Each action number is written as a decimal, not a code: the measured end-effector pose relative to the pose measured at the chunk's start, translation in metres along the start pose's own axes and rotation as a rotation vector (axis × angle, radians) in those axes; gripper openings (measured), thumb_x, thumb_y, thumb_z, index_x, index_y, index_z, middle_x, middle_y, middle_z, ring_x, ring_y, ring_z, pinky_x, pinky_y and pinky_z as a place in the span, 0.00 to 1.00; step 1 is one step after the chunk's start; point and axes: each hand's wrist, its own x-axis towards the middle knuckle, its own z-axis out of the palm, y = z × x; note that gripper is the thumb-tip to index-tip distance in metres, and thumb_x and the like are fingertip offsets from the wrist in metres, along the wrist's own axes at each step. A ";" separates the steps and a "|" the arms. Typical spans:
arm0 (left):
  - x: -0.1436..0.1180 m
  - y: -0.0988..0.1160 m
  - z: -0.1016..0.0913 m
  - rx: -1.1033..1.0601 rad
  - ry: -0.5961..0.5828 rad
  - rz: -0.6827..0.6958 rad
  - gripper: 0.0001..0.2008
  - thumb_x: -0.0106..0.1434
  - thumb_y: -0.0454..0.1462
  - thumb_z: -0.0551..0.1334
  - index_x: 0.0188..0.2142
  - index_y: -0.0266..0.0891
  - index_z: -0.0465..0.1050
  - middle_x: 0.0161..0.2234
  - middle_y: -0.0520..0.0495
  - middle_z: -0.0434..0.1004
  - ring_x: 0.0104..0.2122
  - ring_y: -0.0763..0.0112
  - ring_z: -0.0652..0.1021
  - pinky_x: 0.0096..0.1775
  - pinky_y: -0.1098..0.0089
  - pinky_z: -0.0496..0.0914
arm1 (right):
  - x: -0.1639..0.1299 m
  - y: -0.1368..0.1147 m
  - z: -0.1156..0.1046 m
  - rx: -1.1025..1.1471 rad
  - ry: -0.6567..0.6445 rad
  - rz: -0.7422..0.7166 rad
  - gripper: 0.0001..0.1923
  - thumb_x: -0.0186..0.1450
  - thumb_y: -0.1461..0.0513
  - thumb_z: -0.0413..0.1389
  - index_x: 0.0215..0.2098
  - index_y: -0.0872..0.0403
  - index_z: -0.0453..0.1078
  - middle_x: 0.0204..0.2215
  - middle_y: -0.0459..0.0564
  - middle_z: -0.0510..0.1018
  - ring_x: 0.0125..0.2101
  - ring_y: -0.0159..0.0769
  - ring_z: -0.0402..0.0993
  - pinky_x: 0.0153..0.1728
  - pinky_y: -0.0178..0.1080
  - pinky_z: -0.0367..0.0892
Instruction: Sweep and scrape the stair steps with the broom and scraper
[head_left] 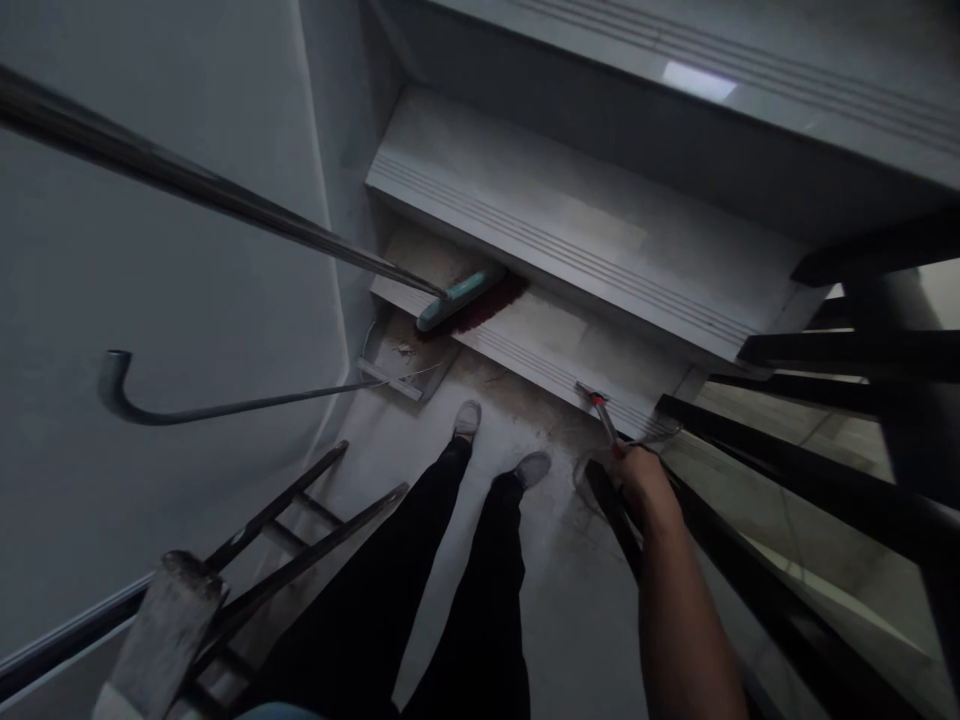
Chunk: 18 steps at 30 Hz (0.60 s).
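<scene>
My right hand [643, 478] is closed around the grip of a short red-handled tool with a small metal head [600, 408], perhaps a hammer. The tool points up and left over the edge of the lowest step, beside the dark railing. Its exact kind is hard to make out in the dim light. No part of my left hand shows. A broom [461, 300] with a green head and dark red bristles rests on the lowest step, its long pole running to the upper left. Just below its head is a long-handled dustpan [394, 380] with some debris in it.
Pale stone stairs [570, 210] with grooved edges rise ahead of my feet. Dark railing bars [795, 480] line the right side. A worn ladder [255, 530] leans at lower left near the wall [187, 300]. Dust and dirt lie along the base of the lowest step.
</scene>
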 end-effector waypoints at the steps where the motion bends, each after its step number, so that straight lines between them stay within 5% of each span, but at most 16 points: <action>1: 0.000 0.000 0.000 0.013 -0.021 0.006 0.17 0.78 0.46 0.63 0.56 0.36 0.76 0.53 0.41 0.79 0.50 0.57 0.82 0.49 0.55 0.82 | 0.002 -0.001 -0.002 -0.007 -0.002 -0.001 0.25 0.76 0.65 0.51 0.68 0.55 0.76 0.51 0.66 0.86 0.52 0.45 0.85 0.46 0.36 0.71; 4: 0.002 -0.001 0.002 0.044 -0.068 0.019 0.18 0.77 0.47 0.63 0.55 0.36 0.76 0.55 0.42 0.79 0.51 0.55 0.82 0.51 0.53 0.81 | 0.006 -0.009 -0.002 0.014 -0.007 0.005 0.23 0.76 0.65 0.51 0.64 0.57 0.79 0.51 0.66 0.86 0.51 0.45 0.85 0.47 0.36 0.71; 9: 0.008 -0.001 0.012 -0.047 0.041 -0.078 0.17 0.77 0.45 0.64 0.58 0.36 0.75 0.53 0.40 0.79 0.49 0.59 0.82 0.48 0.56 0.82 | -0.003 -0.016 0.025 0.160 0.046 0.059 0.23 0.78 0.62 0.48 0.64 0.59 0.78 0.52 0.68 0.85 0.53 0.46 0.84 0.50 0.37 0.71; 13: 0.025 -0.016 0.026 0.006 0.034 -0.111 0.17 0.77 0.45 0.64 0.57 0.36 0.76 0.53 0.41 0.80 0.48 0.59 0.83 0.48 0.57 0.83 | -0.012 -0.018 0.081 0.228 0.044 0.142 0.27 0.78 0.61 0.47 0.71 0.56 0.72 0.50 0.68 0.85 0.52 0.48 0.85 0.50 0.40 0.73; 18: 0.068 -0.061 0.055 0.191 -0.027 -0.171 0.18 0.78 0.46 0.63 0.58 0.36 0.76 0.54 0.41 0.79 0.50 0.57 0.82 0.49 0.56 0.82 | -0.001 -0.033 0.175 0.281 0.132 0.148 0.33 0.78 0.62 0.44 0.80 0.56 0.55 0.47 0.69 0.85 0.47 0.51 0.86 0.49 0.45 0.76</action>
